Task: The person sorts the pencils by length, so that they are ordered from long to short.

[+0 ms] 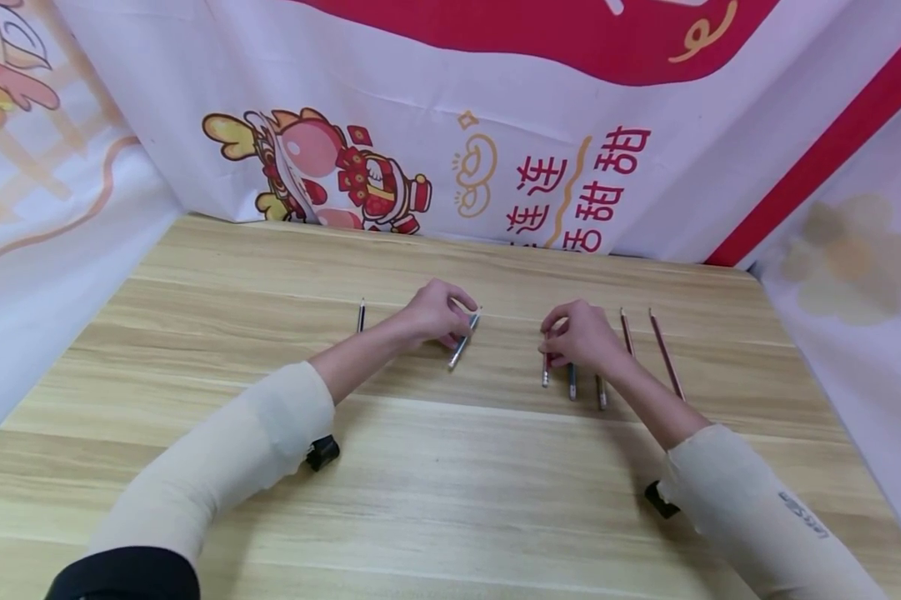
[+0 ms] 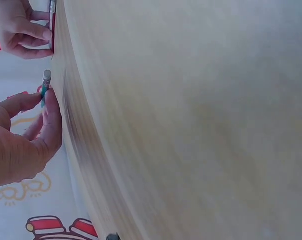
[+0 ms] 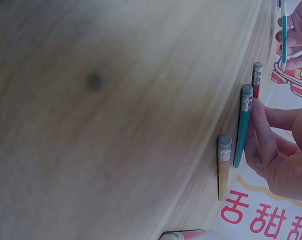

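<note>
My left hand (image 1: 438, 315) pinches a teal pencil (image 1: 462, 343) between thumb and fingertips. Its eraser end points toward me, and the pencil slants over the wooden table. In the left wrist view, the silver band and grey eraser of this teal pencil (image 2: 46, 82) stick out past the fingertips. To the right, my right hand (image 1: 581, 337) holds a red pencil (image 1: 545, 371) by its sides, eraser end toward me. Close beside that hand lie a blue-green pencil (image 3: 243, 125) and a yellow pencil (image 3: 224, 170), both with erasers facing me.
Two reddish pencils (image 1: 668, 354) lie further right, partly behind my right forearm. A dark pencil (image 1: 361, 315) lies on the left, partly covered by my left forearm. A printed white cloth (image 1: 420, 108) hangs along the back edge of the wooden table (image 1: 450, 500).
</note>
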Tool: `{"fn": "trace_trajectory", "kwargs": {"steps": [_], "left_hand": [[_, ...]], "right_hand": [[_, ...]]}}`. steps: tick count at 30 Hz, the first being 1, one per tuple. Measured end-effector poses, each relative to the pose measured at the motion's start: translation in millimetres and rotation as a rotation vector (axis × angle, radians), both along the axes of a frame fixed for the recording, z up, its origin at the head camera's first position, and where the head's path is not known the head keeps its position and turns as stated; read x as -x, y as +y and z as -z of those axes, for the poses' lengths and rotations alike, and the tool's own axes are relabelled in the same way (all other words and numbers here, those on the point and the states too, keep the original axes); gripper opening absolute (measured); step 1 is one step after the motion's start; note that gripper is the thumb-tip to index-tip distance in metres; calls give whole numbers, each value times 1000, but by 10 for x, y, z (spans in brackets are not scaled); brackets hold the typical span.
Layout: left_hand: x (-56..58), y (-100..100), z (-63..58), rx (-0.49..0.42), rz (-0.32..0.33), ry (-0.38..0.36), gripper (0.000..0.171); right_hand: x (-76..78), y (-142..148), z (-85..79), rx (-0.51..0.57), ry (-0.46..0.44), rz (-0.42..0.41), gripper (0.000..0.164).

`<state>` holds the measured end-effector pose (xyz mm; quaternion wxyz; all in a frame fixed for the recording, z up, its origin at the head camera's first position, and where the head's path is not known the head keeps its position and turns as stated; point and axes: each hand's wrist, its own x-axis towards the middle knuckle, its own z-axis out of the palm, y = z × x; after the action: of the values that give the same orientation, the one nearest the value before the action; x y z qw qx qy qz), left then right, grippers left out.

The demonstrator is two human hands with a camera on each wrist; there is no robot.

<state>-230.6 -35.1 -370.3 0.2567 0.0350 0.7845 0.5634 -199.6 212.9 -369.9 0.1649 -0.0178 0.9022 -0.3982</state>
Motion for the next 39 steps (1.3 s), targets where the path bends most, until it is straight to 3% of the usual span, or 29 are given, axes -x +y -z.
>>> {"fn": "trace_trajectory", "kwargs": {"steps": [10,20,39], "left_hand": [[-2,113,59,-51,-29,-42,36],[-9,222,96,-52,-17,-43,35],[-11,453,82,-25,26,7,34]], "right_hand": [[13,-20,-8,-9,-17,4,25],[-3,-19,-16,-27,-21,-2,27],[11,3,0,10,-22,18,25]]}}
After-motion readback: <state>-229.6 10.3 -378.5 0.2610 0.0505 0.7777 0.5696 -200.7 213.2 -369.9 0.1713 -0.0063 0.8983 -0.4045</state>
